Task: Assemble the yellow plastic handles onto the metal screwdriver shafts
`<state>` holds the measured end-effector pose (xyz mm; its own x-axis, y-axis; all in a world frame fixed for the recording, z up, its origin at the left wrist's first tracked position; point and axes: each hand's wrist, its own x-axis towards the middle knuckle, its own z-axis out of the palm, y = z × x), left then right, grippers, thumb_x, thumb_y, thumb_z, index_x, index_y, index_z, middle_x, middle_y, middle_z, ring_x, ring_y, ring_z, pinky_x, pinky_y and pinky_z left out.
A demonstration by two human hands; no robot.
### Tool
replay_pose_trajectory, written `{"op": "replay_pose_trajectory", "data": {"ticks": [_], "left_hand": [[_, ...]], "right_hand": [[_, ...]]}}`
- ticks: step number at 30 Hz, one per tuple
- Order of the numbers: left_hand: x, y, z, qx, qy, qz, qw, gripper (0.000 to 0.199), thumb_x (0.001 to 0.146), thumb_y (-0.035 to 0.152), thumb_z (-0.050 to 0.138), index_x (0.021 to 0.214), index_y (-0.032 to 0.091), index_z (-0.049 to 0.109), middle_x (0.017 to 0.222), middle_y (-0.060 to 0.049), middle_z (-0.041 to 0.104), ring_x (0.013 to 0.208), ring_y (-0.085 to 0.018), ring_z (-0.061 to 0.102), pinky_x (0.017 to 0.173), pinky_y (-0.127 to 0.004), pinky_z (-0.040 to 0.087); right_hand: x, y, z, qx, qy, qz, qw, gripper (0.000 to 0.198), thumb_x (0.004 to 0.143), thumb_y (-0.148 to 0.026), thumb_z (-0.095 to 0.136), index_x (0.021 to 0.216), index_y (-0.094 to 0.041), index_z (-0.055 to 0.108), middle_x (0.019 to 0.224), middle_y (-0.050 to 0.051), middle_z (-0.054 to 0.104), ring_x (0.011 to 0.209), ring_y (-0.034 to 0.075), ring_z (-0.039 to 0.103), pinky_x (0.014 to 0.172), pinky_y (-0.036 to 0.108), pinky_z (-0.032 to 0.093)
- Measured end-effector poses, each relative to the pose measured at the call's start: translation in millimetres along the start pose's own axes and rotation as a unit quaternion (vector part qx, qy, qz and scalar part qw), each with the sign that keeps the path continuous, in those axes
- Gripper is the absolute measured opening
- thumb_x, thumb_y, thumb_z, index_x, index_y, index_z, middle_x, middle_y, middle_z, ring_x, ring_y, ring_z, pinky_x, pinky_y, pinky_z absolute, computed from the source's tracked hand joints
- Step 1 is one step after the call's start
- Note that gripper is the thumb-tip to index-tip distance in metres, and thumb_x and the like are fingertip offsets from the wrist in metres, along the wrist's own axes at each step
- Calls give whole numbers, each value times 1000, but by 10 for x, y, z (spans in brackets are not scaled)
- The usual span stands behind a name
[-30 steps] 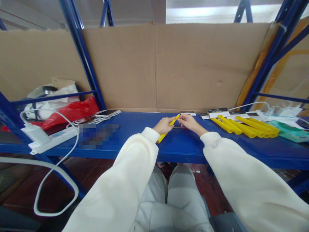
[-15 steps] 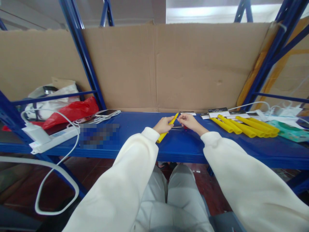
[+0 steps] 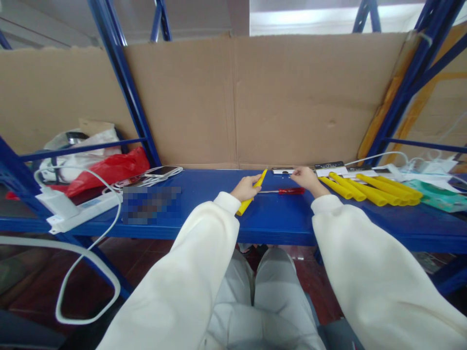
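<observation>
My left hand (image 3: 245, 188) is closed around a yellow tube (image 3: 245, 207), which slants up and away to the right with a flattened or tapered far end. To its right, my right hand (image 3: 305, 178) hovers by a white-and-black card (image 3: 280, 171) at the back of the blue shelf. Its fingertips are pinched together, and whatever they hold is too small to make out. A screwdriver with a red handle (image 3: 292, 191) lies between me and the card, its shaft pointing at the tube.
Several yellow tubes (image 3: 372, 194) lie on the right, beside more cards (image 3: 330, 168) and a green packet (image 3: 438, 195). To the left are a phone (image 3: 162, 171) with white cable, a power strip (image 3: 85, 209) and a red bag (image 3: 109, 170). Cardboard (image 3: 284, 97) walls the back.
My right hand has moved away from the tube's tip, to the right and toward the card. The screwdriver's red handle now shows. My left hand keeps the tube in nearly the same place.
</observation>
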<state>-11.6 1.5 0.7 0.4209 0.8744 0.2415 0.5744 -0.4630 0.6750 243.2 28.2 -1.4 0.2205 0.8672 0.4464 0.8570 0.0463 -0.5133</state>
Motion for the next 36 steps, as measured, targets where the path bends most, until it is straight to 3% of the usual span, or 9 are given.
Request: {"op": "replay_pose_trajectory", "data": {"ticks": [3, 6, 15, 22, 30, 36], "left_hand": [[-10, 10, -5, 7, -1, -2, 1000, 63, 91, 10, 59, 153, 16, 50, 154, -17, 51, 67, -13, 72, 63, -28, 64], [-10, 6, -3, 5, -2, -2, 1000, 64, 91, 10, 59, 153, 15, 49, 155, -18, 50, 63, -12, 70, 60, -27, 63], [-2, -10, 0, 2, -6, -1, 1000, 63, 91, 10, 59, 153, 18, 50, 152, -16, 53, 56, -7, 65, 56, -24, 61], [-3, -8, 3, 7, -7, 6, 1000, 62, 91, 9, 58, 152, 16, 51, 152, -16, 54, 56, -7, 65, 56, -23, 60], [18, -39, 12, -1, -8, 9, 1000, 63, 90, 10, 59, 152, 17, 51, 151, -14, 56, 70, -13, 72, 61, -24, 62], [8, -26, 6, 0, -15, 4, 1000, 63, 92, 10, 57, 153, 19, 50, 147, -14, 59, 60, -9, 68, 58, -23, 61]], "right_hand": [[31, 153, -105, -64, -11, 80, 995, 11, 75, -18, 63, 75, -16, 74, 79, 11, 76, 83, 25, 72, 72, 28, 52], [55, 272, -114, -99, -33, 100, 989, 12, 77, -18, 65, 76, -15, 76, 76, 10, 76, 82, 24, 73, 71, 25, 52], [155, 359, 91, -137, -98, 53, 984, 12, 80, -18, 67, 78, -15, 79, 72, 7, 76, 74, 21, 72, 68, 23, 54], [251, 356, 165, -133, -102, 30, 985, 13, 81, -15, 67, 85, -14, 80, 83, 9, 79, 81, 21, 75, 71, 22, 54], [307, 338, 215, -160, -67, 17, 985, 19, 82, -13, 64, 91, -15, 81, 96, 13, 80, 96, 24, 75, 85, 24, 55], [283, 376, 176, -129, -73, 19, 989, 29, 82, -7, 57, 94, -16, 82, 101, 10, 80, 99, 21, 75, 89, 22, 53]]}}
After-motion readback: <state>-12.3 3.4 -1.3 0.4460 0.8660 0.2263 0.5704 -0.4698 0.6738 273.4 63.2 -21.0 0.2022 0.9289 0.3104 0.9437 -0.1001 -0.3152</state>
